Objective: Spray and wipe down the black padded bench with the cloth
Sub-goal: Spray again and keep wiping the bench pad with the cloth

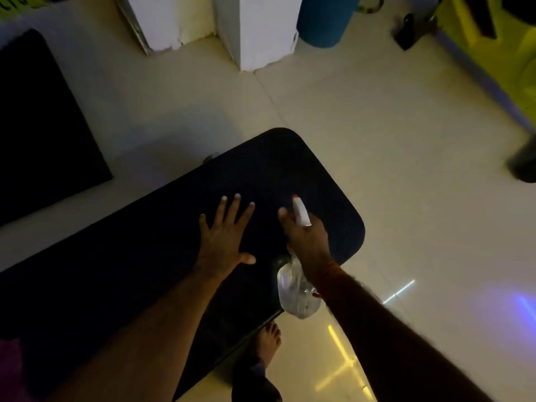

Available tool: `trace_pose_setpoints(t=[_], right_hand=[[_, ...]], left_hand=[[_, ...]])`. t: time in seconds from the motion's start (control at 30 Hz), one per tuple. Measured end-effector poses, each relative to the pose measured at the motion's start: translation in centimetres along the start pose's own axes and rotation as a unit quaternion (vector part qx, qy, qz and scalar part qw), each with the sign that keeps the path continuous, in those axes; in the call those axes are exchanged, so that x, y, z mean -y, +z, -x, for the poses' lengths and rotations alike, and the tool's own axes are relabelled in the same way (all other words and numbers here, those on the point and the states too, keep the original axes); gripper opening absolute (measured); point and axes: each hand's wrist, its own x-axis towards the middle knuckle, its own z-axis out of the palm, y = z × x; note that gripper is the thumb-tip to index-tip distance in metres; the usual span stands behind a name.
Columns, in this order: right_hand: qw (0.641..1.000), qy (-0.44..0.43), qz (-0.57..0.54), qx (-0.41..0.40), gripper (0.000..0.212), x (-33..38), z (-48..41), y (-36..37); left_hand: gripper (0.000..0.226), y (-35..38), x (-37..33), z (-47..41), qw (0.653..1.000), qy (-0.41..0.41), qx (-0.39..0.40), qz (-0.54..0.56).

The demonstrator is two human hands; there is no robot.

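Dim room, pale tiled floor [377, 158] around the black padded bench [275, 169]; left hand [223, 239] spread flat on it, right hand [307, 236] gripping a clear plastic spray bottle [295, 291].

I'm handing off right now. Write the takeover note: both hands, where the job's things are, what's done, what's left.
Left hand: empty, open, fingers spread, palm down on the black padded bench.
Right hand: gripping the clear spray bottle over the bench's near right end, white nozzle pointing away across the pad.
Cloth: not clearly in view.
Done: cannot tell whether any spray has landed; lighting is dim.
Left: spray the pad, find the cloth, wipe the whole bench.
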Motion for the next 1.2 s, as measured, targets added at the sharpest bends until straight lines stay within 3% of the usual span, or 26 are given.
trace_pose_setpoints(t=[0.27, 0.4, 0.6, 0.93, 1.1, 1.2], right_hand=[[0.994, 0.070, -0.085, 0.004, 0.042, -3.8, 3.1, -1.9], [0.989, 0.060, -0.121, -0.061, 0.028, -5.7, 5.2, -3.3], [0.989, 0.059, -0.080, -0.108, 0.053, -8.2, 9.3, -4.9], [0.989, -0.006, 0.115, 0.095, 0.047, -8.7, 17.8, 4.7], [0.990, -0.029, 0.091, 0.102, 0.044, -6.7, 18.9, 10.8], [0.981, -0.078, 0.137, 0.113, 0.024, -5.5, 18.6, 14.6]], left_hand=[[0.134, -0.2, -0.5, 0.2, 1.000, -0.014, 0.002, -0.015], [0.127, 0.2, -1.2, 1.2, 0.999, -0.023, -0.022, -0.021], [0.106, 1.9, 0.1, 5.6, 0.999, -0.018, -0.037, -0.005], [0.114, 4.0, 10.1, 16.7, 0.999, -0.047, -0.008, -0.018], [0.116, 5.1, 15.6, 21.7, 0.995, -0.101, -0.003, 0.006], [0.116, 6.4, 17.3, 23.8, 0.991, -0.129, -0.034, 0.028]])
